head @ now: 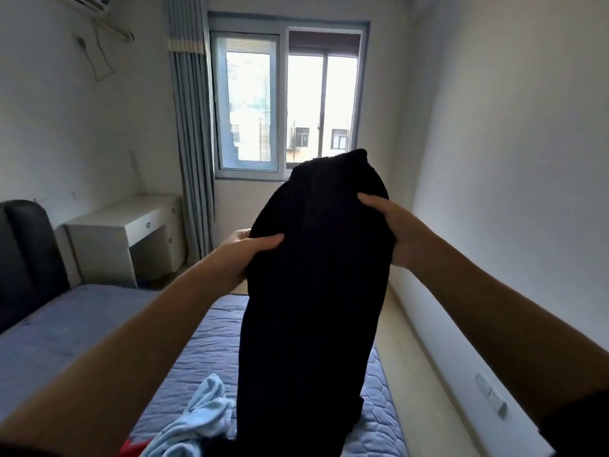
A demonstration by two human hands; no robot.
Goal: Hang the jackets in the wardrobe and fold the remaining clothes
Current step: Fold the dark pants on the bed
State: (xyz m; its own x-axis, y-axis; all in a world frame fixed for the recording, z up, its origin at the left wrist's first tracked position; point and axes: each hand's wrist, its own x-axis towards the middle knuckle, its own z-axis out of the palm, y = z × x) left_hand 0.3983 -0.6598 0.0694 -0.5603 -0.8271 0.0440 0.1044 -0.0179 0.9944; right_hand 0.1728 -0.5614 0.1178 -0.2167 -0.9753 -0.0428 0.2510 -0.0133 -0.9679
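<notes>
A black garment [313, 291] hangs lengthwise in front of me, held up over the bed. My left hand [245, 250] grips its left edge, thumb on the front of the cloth. Higher up, my right hand [392, 222] grips the right edge near the top, with its fingers hidden behind the fabric. The garment's lower end reaches down to the bed [204, 351]. A crumpled light blue garment [197, 420] lies on the bed at the bottom, and a bit of red cloth [133, 448] shows beside it.
The bed has a blue quilted cover and a dark headboard [26, 255] at the left. A white desk [128, 232] stands by the curtain [191, 127] under the window [286, 103]. A narrow strip of floor [412, 357] runs along the right wall.
</notes>
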